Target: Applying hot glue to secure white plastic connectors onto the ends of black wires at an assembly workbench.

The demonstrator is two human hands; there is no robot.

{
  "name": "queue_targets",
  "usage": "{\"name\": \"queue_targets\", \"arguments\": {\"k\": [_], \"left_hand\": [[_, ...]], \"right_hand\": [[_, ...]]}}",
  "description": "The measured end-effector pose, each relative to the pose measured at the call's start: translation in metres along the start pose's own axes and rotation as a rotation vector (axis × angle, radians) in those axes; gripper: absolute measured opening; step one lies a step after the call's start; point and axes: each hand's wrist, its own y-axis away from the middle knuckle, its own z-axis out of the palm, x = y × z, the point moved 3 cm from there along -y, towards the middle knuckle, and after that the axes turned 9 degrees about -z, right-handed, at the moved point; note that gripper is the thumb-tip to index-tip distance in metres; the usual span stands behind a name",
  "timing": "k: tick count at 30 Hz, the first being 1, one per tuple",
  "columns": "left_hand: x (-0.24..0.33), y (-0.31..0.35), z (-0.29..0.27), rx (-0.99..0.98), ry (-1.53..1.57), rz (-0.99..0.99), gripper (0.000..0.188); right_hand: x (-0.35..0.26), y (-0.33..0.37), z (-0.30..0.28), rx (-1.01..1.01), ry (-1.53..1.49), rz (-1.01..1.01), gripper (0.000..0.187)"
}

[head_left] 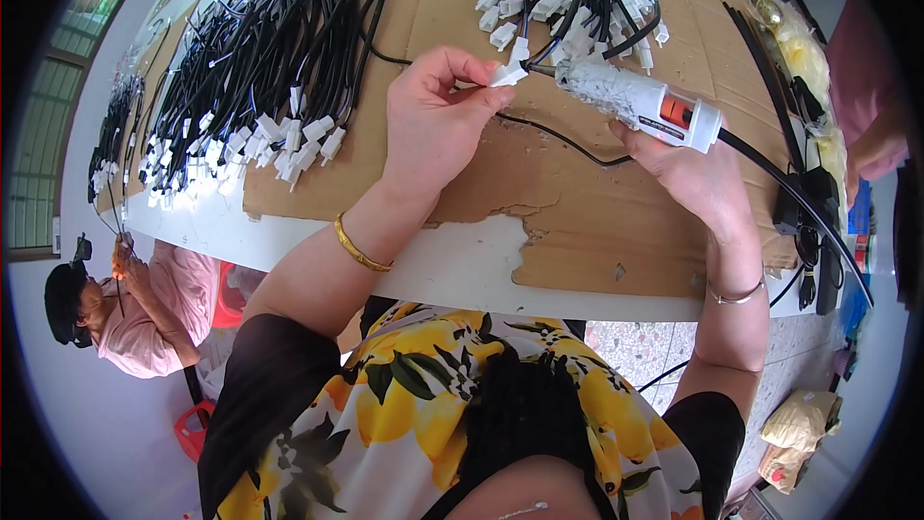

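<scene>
My left hand (438, 116) pinches a small white plastic connector (508, 75) between thumb and fingertips, above the brown cardboard. A thin black cable (568, 140) runs across the cardboard below it and passes toward my right hand. My right hand (688, 169) is wrapped around a hot glue gun (640, 106) with a pale, crusted front and a clear and white rear part with red inside; its grip is hidden by my hand. The metal nozzle (542, 69) points left, at or very near the connector. A black flexible rod (799, 193) curves out of the gun's back end.
Black cables with white connectors lie in a large bundle (269, 67) on the left and another (587, 0) beyond the gun. Cardboard (616, 241) with a torn edge covers the white table (452, 260). A black adapter (808, 202) sits right. People are at left (159, 303) and right (876, 87).
</scene>
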Motion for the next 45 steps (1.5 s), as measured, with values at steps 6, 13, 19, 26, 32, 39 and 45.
{"name": "queue_targets", "arguments": {"k": [6, 13, 19, 26, 32, 39, 45], "left_hand": [[0.0, 0.0, 0.0, 0.01, -0.002, -0.006, 0.016], [-0.002, 0.0, 0.0, 0.012, -0.008, -0.016, 0.017], [-0.003, -0.002, 0.0, 0.014, 0.005, -0.008, 0.017], [-0.002, -0.002, -0.002, 0.052, 0.03, 0.001, 0.02], [-0.004, -0.005, -0.006, 0.095, 0.08, 0.049, 0.019], [-0.008, -0.008, -0.01, 0.113, 0.131, 0.07, 0.02], [-0.007, -0.008, -0.014, 0.132, 0.146, 0.039, 0.021]], "right_hand": [[-0.003, 0.001, -0.003, 0.013, -0.028, 0.024, 0.033], [-0.002, -0.001, -0.003, -0.031, -0.051, 0.074, 0.032], [-0.001, -0.003, -0.001, -0.025, -0.011, 0.041, 0.033], [-0.003, -0.015, -0.003, -0.025, -0.009, -0.073, 0.027], [-0.018, -0.024, -0.007, -0.048, 0.045, -0.065, 0.023], [-0.027, -0.033, -0.006, -0.087, 0.086, -0.073, 0.025], [-0.027, -0.04, -0.005, -0.116, 0.063, -0.11, 0.024]]}}
